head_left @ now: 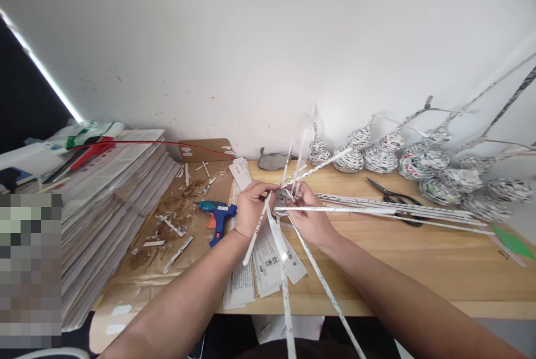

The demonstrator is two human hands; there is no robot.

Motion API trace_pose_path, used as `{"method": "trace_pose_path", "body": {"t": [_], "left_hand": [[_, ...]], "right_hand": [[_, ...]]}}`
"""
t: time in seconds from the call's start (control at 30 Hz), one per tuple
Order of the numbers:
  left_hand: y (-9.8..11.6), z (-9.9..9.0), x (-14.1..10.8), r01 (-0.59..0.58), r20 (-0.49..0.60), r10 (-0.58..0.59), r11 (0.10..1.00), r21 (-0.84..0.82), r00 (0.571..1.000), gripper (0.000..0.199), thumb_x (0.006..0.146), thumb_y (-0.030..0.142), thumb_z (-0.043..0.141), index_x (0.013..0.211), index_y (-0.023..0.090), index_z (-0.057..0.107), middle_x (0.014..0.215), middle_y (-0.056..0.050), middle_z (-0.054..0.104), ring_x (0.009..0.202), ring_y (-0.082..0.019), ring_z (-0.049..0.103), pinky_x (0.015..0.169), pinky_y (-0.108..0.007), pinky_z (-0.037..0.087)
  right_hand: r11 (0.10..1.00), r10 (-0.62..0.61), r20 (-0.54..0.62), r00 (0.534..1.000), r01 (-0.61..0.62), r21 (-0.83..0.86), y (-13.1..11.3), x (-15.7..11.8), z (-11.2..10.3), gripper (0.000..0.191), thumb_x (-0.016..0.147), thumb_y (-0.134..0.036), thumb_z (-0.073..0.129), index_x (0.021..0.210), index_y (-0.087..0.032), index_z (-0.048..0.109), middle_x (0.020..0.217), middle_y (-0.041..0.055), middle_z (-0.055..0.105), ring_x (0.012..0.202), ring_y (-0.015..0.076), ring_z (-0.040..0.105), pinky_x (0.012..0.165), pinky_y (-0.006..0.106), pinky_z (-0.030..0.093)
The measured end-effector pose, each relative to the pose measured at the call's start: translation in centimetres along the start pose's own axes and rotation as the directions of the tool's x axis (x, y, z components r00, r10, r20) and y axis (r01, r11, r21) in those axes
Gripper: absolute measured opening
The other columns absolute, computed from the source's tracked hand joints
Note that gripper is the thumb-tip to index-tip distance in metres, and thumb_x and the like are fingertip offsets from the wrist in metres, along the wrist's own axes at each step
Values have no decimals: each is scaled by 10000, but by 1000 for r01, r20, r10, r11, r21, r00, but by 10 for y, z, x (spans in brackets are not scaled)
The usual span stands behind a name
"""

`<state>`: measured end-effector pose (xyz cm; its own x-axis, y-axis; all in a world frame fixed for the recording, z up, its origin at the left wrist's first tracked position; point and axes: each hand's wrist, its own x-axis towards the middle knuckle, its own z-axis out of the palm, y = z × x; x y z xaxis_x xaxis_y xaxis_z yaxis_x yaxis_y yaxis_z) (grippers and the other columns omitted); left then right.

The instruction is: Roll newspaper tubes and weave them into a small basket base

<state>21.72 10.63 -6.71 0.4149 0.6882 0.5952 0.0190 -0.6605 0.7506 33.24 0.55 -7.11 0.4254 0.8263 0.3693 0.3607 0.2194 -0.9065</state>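
Observation:
Between my two hands is a small round weave of rolled newspaper [285, 200], with long paper tubes sticking out on several sides. My left hand [253, 206] grips its left side, fingers closed around the base of a tube. On the right side my right hand [312, 215] has its fingers bent round the weave. Two long tubes hang from it toward my body, one points right, and others rise toward the wall. Printed paper strips [268, 261] lie beneath my hands on the wooden table [419, 269].
A blue glue gun [220, 219] lies left of my hands, near paper scraps and a tall newspaper stack [125, 208]. Woven gourd shapes [381, 153] line the wall at right. Black scissors [393, 197] and a bundle of paper tubes [435, 212] lie in front of them.

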Motion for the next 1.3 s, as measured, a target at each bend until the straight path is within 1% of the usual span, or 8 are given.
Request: {"method": "trace_pose_path", "body": {"t": [0.1, 0.27, 0.37, 0.5, 0.67, 0.8, 1.07, 1.3], "left_hand": [[0, 0, -1, -33, 1, 33, 999, 7, 999, 166, 764, 125, 612, 827, 211, 740, 801, -38, 697, 739, -156, 645, 645, -241, 490], [3, 3, -5, -90, 20, 91, 996, -3, 996, 153, 785, 130, 614, 844, 205, 734, 816, -40, 704, 755, -151, 645, 658, -239, 500], [8, 4, -6, -72, 22, 72, 997, -8, 997, 145, 796, 141, 612, 868, 200, 723, 826, -37, 703, 749, -143, 643, 622, -220, 498], [10, 5, -6, -28, 25, 28, 1000, -3, 999, 116, 798, 162, 620, 865, 188, 711, 832, -40, 701, 769, -149, 652, 629, -215, 511], [4, 7, -7, 49, 32, -48, 998, -34, 998, 182, 805, 205, 621, 966, 184, 701, 935, -56, 702, 759, -146, 662, 606, -212, 524], [2, 9, -8, 62, 43, -61, 997, -43, 997, 186, 806, 216, 618, 972, 182, 696, 932, -55, 696, 810, -157, 661, 633, -215, 532], [4, 11, -7, 122, 84, -116, 990, -71, 990, 201, 808, 217, 614, 1002, 188, 662, 900, -44, 702, 803, -150, 666, 610, -202, 516], [4, 11, -8, 137, 91, -133, 990, -41, 987, 140, 803, 234, 632, 928, 186, 675, 872, -39, 708, 783, -144, 664, 616, -200, 510]], "right_hand": [[1000, 7, -33, 999, -7, -3, -2, -1, 3, 136, 860, -271, 560, 979, -230, 506, 932, 40, 651, 807, 182, 635, 734, 329, 514], [990, 122, -158, 980, -109, 85, -2, -1, 9, 226, 835, -385, 618, 958, -224, 517, 912, 50, 676, 775, 195, 649, 663, 316, 522], [987, 142, -195, 971, -124, 100, 1, 1, 13, 214, 844, -396, 605, 927, -219, 517, 852, 39, 673, 740, 189, 642, 637, 305, 510], [984, 155, -254, 955, -127, 122, 6, 1, 16, 197, 845, -383, 594, 925, -215, 527, 873, 42, 673, 806, 191, 642, 702, 314, 515], [974, 182, -247, 952, -140, 178, 14, 2, 19, 166, 825, -337, 603, 898, -220, 511, 806, 10, 654, 736, 174, 630, 669, 301, 510], [975, 126, -290, 949, -65, 211, 21, 5, 22, 184, 802, -315, 621, 926, -219, 525, 842, 17, 667, 767, 176, 636, 700, 302, 505], [960, 61, -286, 956, 22, 279, 12, 5, 23, 131, 802, -283, 598, 887, -235, 510, 763, -18, 593, 700, 154, 592, 670, 285, 486], [959, 149, -275, 950, -71, 273, 18, 5, 21, 171, 792, -291, 593, 908, -225, 486, 728, -12, 616, 673, 170, 616, 635, 296, 489]]}}
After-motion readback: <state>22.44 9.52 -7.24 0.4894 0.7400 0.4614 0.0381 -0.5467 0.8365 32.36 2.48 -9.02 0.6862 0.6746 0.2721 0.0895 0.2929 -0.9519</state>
